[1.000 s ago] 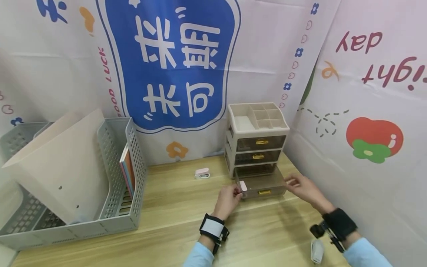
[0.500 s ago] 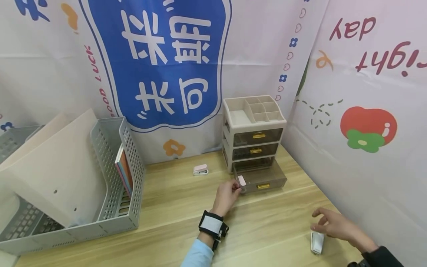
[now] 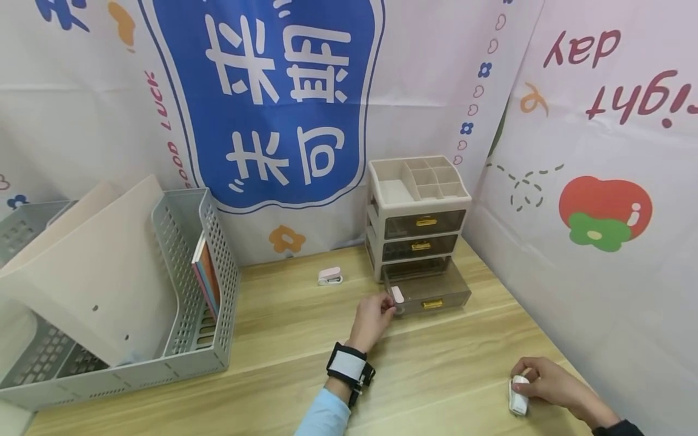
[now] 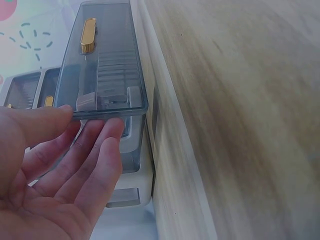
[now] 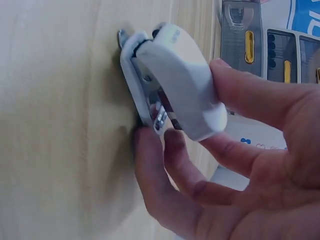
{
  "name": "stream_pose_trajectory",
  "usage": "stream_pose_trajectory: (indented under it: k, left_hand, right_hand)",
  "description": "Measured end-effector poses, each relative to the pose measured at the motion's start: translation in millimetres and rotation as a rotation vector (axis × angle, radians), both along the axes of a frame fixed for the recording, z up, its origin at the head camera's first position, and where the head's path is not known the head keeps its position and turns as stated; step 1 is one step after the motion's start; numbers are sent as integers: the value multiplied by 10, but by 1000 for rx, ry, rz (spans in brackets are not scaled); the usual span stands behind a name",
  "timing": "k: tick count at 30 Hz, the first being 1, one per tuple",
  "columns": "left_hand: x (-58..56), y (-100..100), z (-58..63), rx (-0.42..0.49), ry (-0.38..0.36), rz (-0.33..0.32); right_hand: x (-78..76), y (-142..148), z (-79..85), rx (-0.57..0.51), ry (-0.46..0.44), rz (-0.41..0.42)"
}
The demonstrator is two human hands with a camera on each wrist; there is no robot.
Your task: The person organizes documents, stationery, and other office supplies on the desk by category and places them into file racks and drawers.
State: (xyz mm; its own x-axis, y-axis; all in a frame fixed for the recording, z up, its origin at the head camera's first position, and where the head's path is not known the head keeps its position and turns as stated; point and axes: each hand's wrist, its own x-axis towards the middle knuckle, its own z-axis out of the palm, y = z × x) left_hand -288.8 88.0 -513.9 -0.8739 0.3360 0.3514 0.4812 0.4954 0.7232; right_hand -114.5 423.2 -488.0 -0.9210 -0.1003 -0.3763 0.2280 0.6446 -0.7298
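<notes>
My left hand (image 3: 372,321) is at the left front corner of the pulled-out bottom drawer (image 3: 444,289), a see-through brown one with a gold handle. The left wrist view has the thumb and curled fingers of that hand (image 4: 60,170) on the end wall of the drawer (image 4: 107,65). A small pink-and-white item (image 3: 397,295) lies inside the drawer at its left end. At the front right of the table, my right hand (image 3: 556,387) grips a white stapler (image 3: 519,396). In the right wrist view, thumb and fingers surround the stapler (image 5: 182,82), whose metal inside shows.
The cream drawer unit (image 3: 420,203) stands at the back right, its upper two drawers shut and its top divided. A pink-and-white stapler (image 3: 329,276) lies left of it. On the left is a grey file rack (image 3: 180,363) with white folders (image 3: 109,278) and thin books (image 3: 207,275).
My right hand has left the drawer's right side, moved down and right, and taken hold of the white stapler. My left hand has stayed at the drawer's left corner.
</notes>
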Motion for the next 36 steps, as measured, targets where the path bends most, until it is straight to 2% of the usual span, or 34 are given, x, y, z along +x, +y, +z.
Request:
stream_pose_trajectory:
  k: [5, 11, 15, 18, 23, 28, 30, 32, 36]
  left_hand:
    - [7, 0, -5, 7, 10, 2]
    - [30, -15, -42, 3, 21, 9]
    - [28, -19, -50, 7, 29, 11]
    - [22, -21, -43, 14, 36, 7]
    - [23, -14, -31, 16, 30, -1]
    - [26, -19, -6, 15, 2, -5]
    - [24, -23, 0, 20, 1, -5]
    - [20, -25, -2, 24, 8, -3]
    - [24, -27, -14, 23, 11, -5]
  right_hand:
    - [28, 30, -56, -74, 8, 10]
    - [96, 8, -48, -133, 67, 49]
    - [103, -3, -28, -152, 83, 23]
    - [100, 3, -1, -119, 88, -8]
    - [96, 29, 51, -32, 78, 11]
    - [121, 1, 51, 154, 99, 39]
    - [116, -16, 44, 186, 88, 58]
    - [96, -32, 36, 127, 56, 75]
    - [17, -73, 60, -170, -12, 124]
